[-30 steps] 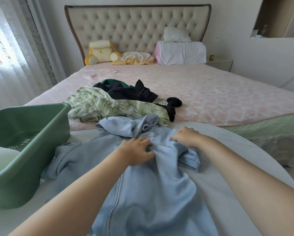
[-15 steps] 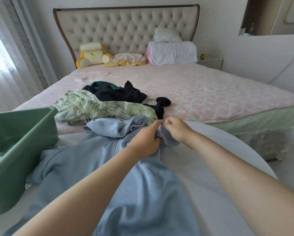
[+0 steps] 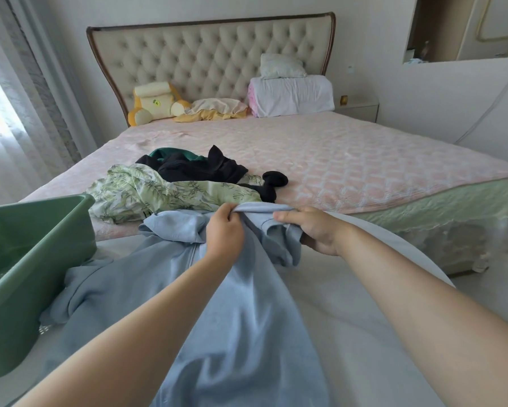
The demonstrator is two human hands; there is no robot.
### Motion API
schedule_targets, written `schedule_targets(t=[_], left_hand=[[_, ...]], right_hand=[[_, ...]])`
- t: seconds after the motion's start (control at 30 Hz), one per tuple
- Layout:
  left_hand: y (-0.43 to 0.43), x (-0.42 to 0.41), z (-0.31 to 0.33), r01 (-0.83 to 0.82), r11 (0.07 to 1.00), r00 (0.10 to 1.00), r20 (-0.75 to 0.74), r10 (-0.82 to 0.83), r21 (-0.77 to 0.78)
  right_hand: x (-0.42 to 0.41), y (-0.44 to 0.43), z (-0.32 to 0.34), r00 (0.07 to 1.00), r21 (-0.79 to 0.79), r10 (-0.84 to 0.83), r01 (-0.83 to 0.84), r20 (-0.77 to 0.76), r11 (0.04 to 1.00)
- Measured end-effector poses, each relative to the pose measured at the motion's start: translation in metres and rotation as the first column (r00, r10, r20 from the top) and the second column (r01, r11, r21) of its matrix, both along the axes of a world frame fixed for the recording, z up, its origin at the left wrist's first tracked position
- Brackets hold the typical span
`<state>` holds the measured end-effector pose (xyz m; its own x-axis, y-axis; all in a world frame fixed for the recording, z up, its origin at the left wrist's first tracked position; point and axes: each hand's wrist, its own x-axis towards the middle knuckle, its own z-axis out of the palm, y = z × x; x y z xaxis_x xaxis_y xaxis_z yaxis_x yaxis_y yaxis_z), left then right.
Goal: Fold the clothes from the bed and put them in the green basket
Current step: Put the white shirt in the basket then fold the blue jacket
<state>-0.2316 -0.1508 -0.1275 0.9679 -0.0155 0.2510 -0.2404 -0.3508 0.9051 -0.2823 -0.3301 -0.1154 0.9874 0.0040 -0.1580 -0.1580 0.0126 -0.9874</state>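
A light blue zip-up hoodie (image 3: 247,312) lies stretched over a white round table (image 3: 349,304) in front of me. My left hand (image 3: 225,233) and my right hand (image 3: 311,227) both pinch its upper edge and hold it raised off the table, close together. The green basket (image 3: 32,259) stands at the left on the table, its inside mostly hidden. On the pink bed (image 3: 349,160) behind lies a pile: a green leaf-print garment (image 3: 164,192), a black garment (image 3: 194,167) over a dark green one, and a black sock (image 3: 272,183).
Pillows, a folded white blanket (image 3: 291,94) and a yellow plush toy (image 3: 153,102) line the tufted headboard. Sheer curtains hang at the left. A white nightstand (image 3: 357,108) and a white wall unit stand to the right of the bed.
Both hands moved up from the hoodie's middle to its top edge, gathered it together and lifted it. The bunched fabric near the right hand has been pulled upward.
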Motion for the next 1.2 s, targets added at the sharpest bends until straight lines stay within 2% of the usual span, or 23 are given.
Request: schedule_targets(t=[0.07, 0.1, 0.17, 0.23, 0.27, 0.33, 0.4, 0.43, 0.47, 0.5, 0.53, 0.57, 0.63, 0.67, 0.7, 0.73, 0.8, 0.87, 0.97, 1.13, 1.2], left_hand=[[-0.007, -0.003, -0.003, 0.018, 1.000, 0.999, 0.039, -0.018, 0.010], [-0.010, -0.003, -0.006, 0.050, 0.998, 0.996, 0.068, -0.052, 0.032], [-0.017, -0.004, -0.008, 0.127, 0.982, 0.981, 0.128, -0.145, 0.139], [-0.023, -0.005, -0.012, 0.243, 0.932, 0.960, 0.072, -0.271, 0.270], [-0.024, -0.008, -0.015, 0.323, 0.875, 0.942, -0.030, -0.336, 0.361], [-0.021, -0.011, -0.027, 0.492, 0.674, 0.868, -0.250, -0.429, 0.551], [-0.017, -0.018, -0.035, 0.562, 0.455, 0.808, -0.341, -0.480, 0.690], [-0.015, -0.020, -0.038, 0.584, 0.401, 0.783, -0.360, -0.508, 0.706], [-0.015, -0.023, -0.040, 0.615, 0.396, 0.754, -0.362, -0.548, 0.681], [-0.014, -0.025, -0.041, 0.628, 0.431, 0.746, -0.346, -0.568, 0.647], [-0.013, -0.024, -0.042, 0.608, 0.493, 0.764, -0.290, -0.577, 0.622], [-0.011, -0.023, -0.042, 0.537, 0.550, 0.811, -0.212, -0.545, 0.639], [-0.002, -0.020, -0.040, 0.310, 0.583, 0.902, -0.040, -0.429, 0.751], [0.005, -0.016, -0.040, 0.213, 0.552, 0.928, 0.010, -0.373, 0.806], [0.012, -0.012, -0.039, 0.143, 0.500, 0.951, 0.022, -0.309, 0.854], [0.020, -0.008, -0.040, 0.106, 0.427, 0.972, -0.002, -0.236, 0.898], [0.035, -0.001, -0.044, 0.129, 0.326, 0.990, -0.104, -0.093, 0.937], [0.047, 0.004, -0.049, 0.227, 0.323, 0.973, -0.226, -0.039, 0.919], [0.050, 0.009, -0.055, 0.368, 0.297, 0.929, -0.339, -0.146, 0.881], [0.035, 0.014, -0.054, 0.445, 0.329, 0.888, -0.363, -0.282, 0.833], [0.041, 0.016, -0.053, 0.431, 0.362, 0.894, -0.336, -0.298, 0.826]], right_hand=[[-0.004, 0.003, 0.006, 0.994, 0.094, -0.089, 0.083, 0.063, 0.992], [-0.005, 0.003, 0.008, 0.980, 0.053, -0.159, 0.153, 0.117, 0.987], [-0.008, -0.002, 0.012, 0.927, -0.220, -0.250, 0.316, 0.280, 0.923], [-0.012, -0.011, 0.013, 0.894, -0.527, -0.219, 0.413, 0.391, 0.743], [-0.014, -0.018, 0.012, 0.914, -0.669, -0.189, 0.394, 0.360, 0.630], [-0.017, -0.026, 0.009, 0.967, -0.913, -0.202, 0.218, 0.154, 0.346], [-0.019, -0.026, 0.004, 0.944, -0.993, -0.327, 0.003, -0.037, 0.121], [-0.020, -0.021, 0.002, 0.928, -0.998, -0.369, -0.051, -0.058, 0.028], [-0.020, -0.016, -0.001, 0.936, -0.995, -0.350, -0.052, -0.021, -0.081], [-0.018, -0.011, -0.003, 0.965, -0.984, -0.255, 0.007, 0.052, -0.176], [-0.015, -0.005, -0.007, 0.987, -0.972, -0.109, 0.089, 0.114, -0.216], [-0.012, 0.002, -0.010, 0.988, -0.973, 0.036, 0.155, 0.151, -0.169], [-0.009, 0.020, -0.019, 0.968, -0.983, 0.186, 0.156, 0.171, 0.094], [-0.009, 0.032, -0.025, 0.970, -0.969, 0.198, 0.093, 0.140, 0.231], [-0.008, 0.043, -0.033, 0.977, -0.946, 0.196, 0.018, 0.086, 0.325], [-0.008, 0.053, -0.043, 0.982, -0.931, 0.190, -0.051, 0.020, 0.362], [-0.007, 0.062, -0.059, 0.978, -0.943, 0.156, -0.180, -0.141, 0.278], [-0.003, 0.055, -0.068, 0.968, -0.954, 0.112, -0.244, -0.227, 0.174], [0.001, 0.032, -0.071, 0.973, -0.963, 0.050, -0.230, -0.225, 0.143], [0.011, 0.004, -0.069, 0.976, -0.966, -0.002, -0.214, -0.217, 0.142], [0.016, 0.007, -0.062, 0.973, -0.969, -0.021, -0.225, -0.228, 0.098]])
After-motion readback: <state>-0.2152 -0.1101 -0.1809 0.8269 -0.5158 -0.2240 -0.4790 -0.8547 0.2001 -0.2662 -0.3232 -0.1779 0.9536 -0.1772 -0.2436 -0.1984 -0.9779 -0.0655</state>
